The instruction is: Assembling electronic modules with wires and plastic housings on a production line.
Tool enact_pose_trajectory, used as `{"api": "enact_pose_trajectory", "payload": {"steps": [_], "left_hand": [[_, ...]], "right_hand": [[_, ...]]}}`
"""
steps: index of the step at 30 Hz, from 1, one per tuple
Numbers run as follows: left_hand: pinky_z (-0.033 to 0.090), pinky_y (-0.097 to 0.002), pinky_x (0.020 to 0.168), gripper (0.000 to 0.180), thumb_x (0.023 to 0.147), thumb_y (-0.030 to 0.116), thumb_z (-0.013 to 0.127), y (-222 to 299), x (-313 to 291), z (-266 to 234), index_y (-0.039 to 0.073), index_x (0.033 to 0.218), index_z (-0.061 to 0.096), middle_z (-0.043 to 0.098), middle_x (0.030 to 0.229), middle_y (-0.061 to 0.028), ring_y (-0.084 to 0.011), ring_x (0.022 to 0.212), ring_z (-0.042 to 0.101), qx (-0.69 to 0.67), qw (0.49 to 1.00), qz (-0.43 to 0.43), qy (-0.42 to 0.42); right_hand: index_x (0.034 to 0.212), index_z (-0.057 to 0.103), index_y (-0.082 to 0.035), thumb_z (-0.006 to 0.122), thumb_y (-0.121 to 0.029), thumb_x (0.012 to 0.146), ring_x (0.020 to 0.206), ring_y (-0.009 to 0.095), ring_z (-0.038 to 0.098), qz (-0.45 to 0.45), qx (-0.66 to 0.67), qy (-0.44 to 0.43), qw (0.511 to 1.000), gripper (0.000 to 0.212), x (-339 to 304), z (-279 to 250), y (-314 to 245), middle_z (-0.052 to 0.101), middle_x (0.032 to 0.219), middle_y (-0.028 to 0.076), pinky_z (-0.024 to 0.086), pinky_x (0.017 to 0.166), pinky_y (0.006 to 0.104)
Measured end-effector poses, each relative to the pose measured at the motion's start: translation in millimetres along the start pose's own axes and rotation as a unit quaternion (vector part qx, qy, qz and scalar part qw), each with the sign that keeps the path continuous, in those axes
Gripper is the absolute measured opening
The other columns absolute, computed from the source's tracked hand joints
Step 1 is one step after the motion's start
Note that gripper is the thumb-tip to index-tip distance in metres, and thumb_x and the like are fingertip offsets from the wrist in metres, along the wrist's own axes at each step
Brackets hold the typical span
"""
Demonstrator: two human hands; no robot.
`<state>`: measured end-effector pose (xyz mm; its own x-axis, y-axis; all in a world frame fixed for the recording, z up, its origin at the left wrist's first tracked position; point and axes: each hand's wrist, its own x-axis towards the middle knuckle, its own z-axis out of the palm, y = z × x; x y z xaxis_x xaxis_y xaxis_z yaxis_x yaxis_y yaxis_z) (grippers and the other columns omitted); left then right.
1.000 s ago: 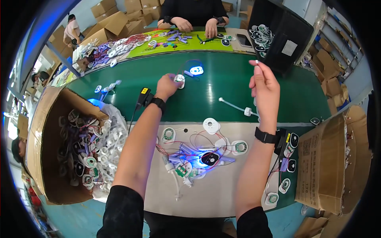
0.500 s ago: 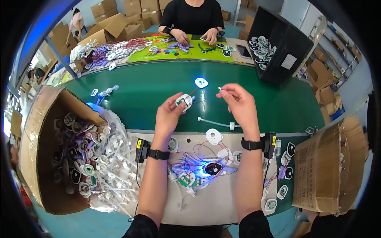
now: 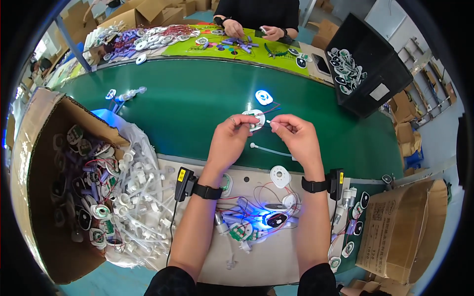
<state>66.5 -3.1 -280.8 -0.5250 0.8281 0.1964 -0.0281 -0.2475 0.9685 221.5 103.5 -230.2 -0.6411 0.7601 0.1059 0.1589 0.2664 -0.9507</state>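
Note:
Above the green belt, my left hand (image 3: pixel 230 140) is closed on a white oval housing with a green circuit board (image 3: pixel 256 117). My right hand (image 3: pixel 297 140) pinches a small white piece (image 3: pixel 268 122) right beside that board; its exact kind is too small to tell. Red and dark wires run from the board toward a white disc glowing blue (image 3: pixel 263 97), which lies just beyond my hands. Nearer me on the belt lies a thin clear tube (image 3: pixel 271 149) with a round white end.
A heap of wired boards and purple cylinders (image 3: pixel 247 219) sits on the grey mat, one glowing blue. At left stands a carton (image 3: pixel 37 197) of parts beside bagged white fittings (image 3: pixel 140 207); at right, another carton (image 3: pixel 395 227). A black bin (image 3: pixel 380 69) and a co-worker's hands (image 3: pixel 234 28) are across.
My right hand has moved left with the small white piece, up to the board. My left hand has brought the board rightward and slightly up. The whole view has shifted a little.

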Motion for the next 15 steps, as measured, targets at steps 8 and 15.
{"api": "enact_pose_trajectory", "payload": {"steps": [8,15], "left_hand": [[0.047,-0.0219,0.065,0.020,0.094,0.019,0.072,0,-3,3,0.003,0.105,0.074,0.069,0.091,-0.0016,-0.0049,0.073,0.058,0.020,0.999,-0.037,0.012],[0.049,-0.0235,0.059,0.024,0.093,0.025,0.072,0,-2,-1,0.002,0.097,0.075,0.067,0.072,0.0007,-0.0050,0.065,0.059,0.109,0.991,-0.063,0.046]], "right_hand": [[0.100,0.072,0.000,0.072,-0.008,0.092,0.071,0.005,0.056,-0.024,-0.064,-0.017,0.998,0.012,-1,11,-1,0.068,0.080,-0.001,0.044,0.061,0.0212],[0.099,0.073,-0.001,0.074,-0.005,0.089,0.073,0.006,0.058,-0.077,-0.108,-0.014,0.991,0.012,-1,19,-2,0.067,0.084,0.001,0.045,0.061,0.0218]]}}
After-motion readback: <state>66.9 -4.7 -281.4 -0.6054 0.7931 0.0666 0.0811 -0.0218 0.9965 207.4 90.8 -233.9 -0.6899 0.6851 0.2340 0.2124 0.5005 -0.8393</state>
